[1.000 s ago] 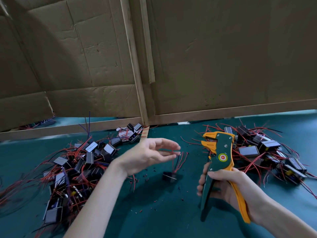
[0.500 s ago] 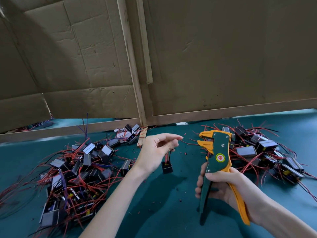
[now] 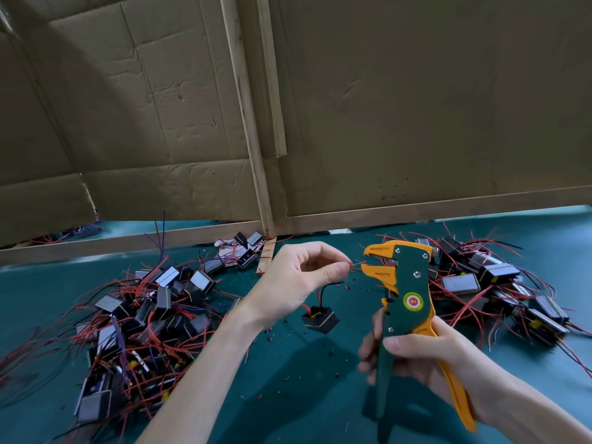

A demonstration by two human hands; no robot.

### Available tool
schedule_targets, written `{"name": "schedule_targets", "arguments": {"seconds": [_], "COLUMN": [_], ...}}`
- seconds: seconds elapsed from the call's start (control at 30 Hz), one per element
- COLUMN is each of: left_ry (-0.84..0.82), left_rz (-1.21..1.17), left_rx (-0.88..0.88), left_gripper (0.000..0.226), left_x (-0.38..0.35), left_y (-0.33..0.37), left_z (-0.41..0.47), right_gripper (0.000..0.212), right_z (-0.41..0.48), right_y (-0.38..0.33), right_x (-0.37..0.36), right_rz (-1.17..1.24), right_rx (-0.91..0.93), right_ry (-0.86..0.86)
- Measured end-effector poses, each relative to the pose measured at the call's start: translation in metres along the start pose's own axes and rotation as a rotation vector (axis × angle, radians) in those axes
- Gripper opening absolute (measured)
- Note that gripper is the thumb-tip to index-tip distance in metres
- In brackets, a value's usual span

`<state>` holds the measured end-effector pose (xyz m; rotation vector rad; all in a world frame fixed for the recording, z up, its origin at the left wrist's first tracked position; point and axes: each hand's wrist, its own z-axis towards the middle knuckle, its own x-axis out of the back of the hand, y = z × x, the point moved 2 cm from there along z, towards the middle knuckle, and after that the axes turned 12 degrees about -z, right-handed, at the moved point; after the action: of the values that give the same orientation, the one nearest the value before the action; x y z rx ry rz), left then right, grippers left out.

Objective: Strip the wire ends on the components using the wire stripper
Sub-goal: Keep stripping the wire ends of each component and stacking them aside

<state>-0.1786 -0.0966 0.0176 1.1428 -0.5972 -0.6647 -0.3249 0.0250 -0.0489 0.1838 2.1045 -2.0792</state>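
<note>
Wire-stripping under way: left hand [image 3: 298, 280] pinches red wire [image 3: 357, 264] of black component [image 3: 320, 318], which hangs below it over green mat [image 3: 304, 395]. Wire tip sits at gaping mouth of wire stripper [image 3: 403, 293], handles gripped by right hand [image 3: 426, 357]. Insulation scraps [image 3: 272, 331] suggest some ends done. Left pile [image 3: 144, 315], right pile [image 3: 496, 283]: which is finished, cannot tell. Cardboard panels [image 3: 416, 107] on wooden frame [image 3: 250, 123] behind.

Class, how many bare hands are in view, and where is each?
2. The left hand, centre, pinches a red wire of the small black box-shaped component below it. The right hand, lower right, holds the green-and-orange wire stripper. None seems hidden.
</note>
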Motion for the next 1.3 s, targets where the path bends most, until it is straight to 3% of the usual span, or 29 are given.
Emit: {"name": "schedule_targets", "arguments": {"seconds": [0.23, 0.37, 0.6, 0.8, 0.9, 0.97, 1.17, 1.3], "left_ry": [-0.031, -0.05, -0.103, -0.129, -0.157, -0.119, 0.107, 0.12], "left_rz": [0.03, 0.051, 0.066, 0.092, 0.142, 0.2, 0.12, 0.075], "left_rx": [0.012, 0.036, 0.061, 0.12, 0.143, 0.133, 0.032, 0.006], "left_gripper": [0.01, 0.009, 0.009, 0.009, 0.012, 0.016, 0.013, 0.012], "left_x": [-0.001, 0.002, 0.004, 0.006, 0.001, 0.002, 0.003, 0.001], "left_y": [0.004, 0.007, 0.013, 0.007, 0.001, -0.005, -0.02, -0.021], "left_z": [-0.001, -0.003, -0.005, -0.005, -0.005, -0.004, 0.001, 0.001], "right_gripper": [0.024, 0.042, 0.049, 0.043, 0.02, 0.021, 0.045, 0.046], "right_z": [-0.005, -0.007, -0.013, -0.011, -0.009, -0.007, 0.001, 0.003], "right_y": [-0.001, -0.001, 0.0, 0.007, 0.004, 0.001, 0.005, 0.008], "right_x": [-0.002, -0.003, -0.009, -0.018, -0.018, -0.015, 0.001, 0.002], "right_rz": [-0.059, -0.088, -0.187, -0.27, -0.104, 0.028, 0.082, 0.082], "right_rx": [-0.008, -0.033, -0.067, 0.017, -0.001, 0.016, 0.006, -0.006], "right_ry": [-0.064, -0.045, 0.029, 0.226, 0.142, 0.061, 0.05, 0.013]}}
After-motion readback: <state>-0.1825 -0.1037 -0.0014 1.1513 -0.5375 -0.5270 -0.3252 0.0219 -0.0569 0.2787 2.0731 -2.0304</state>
